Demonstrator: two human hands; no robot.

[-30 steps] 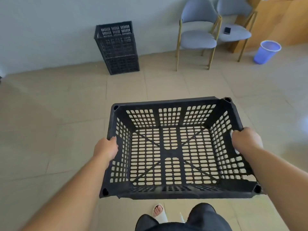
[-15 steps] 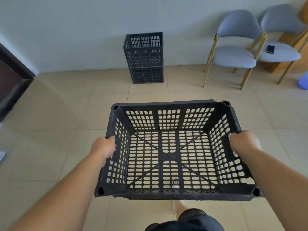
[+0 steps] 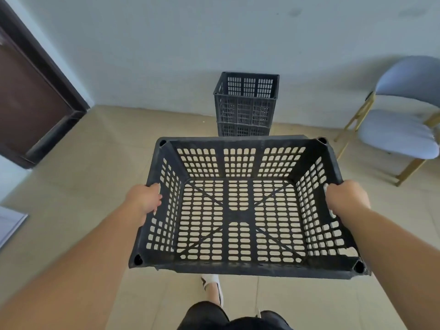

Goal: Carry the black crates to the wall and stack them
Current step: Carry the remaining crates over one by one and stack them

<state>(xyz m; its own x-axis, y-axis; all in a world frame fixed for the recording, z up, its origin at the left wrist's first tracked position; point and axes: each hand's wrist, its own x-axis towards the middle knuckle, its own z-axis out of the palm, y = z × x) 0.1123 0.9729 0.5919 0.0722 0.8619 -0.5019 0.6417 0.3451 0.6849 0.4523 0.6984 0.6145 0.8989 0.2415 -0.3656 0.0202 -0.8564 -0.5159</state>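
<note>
I hold an empty black perforated crate [image 3: 240,210] level in front of me, above the floor. My left hand [image 3: 145,198] grips its left rim and my right hand [image 3: 345,197] grips its right rim. Straight ahead, a stack of black crates [image 3: 245,103] stands against the grey wall [image 3: 190,44]; the carried crate's far edge hides the stack's base.
A dark brown door [image 3: 28,96] is at the left. A grey chair with gold legs [image 3: 400,120] stands at the right by the wall. Beige tiled floor [image 3: 95,163] lies between me and the stack. My foot in a white slipper [image 3: 212,288] shows below the crate.
The view has swung left and moved toward the wall: the crate stack is now centred and larger, the second chair and blue bin have left view, and the door has come into view.
</note>
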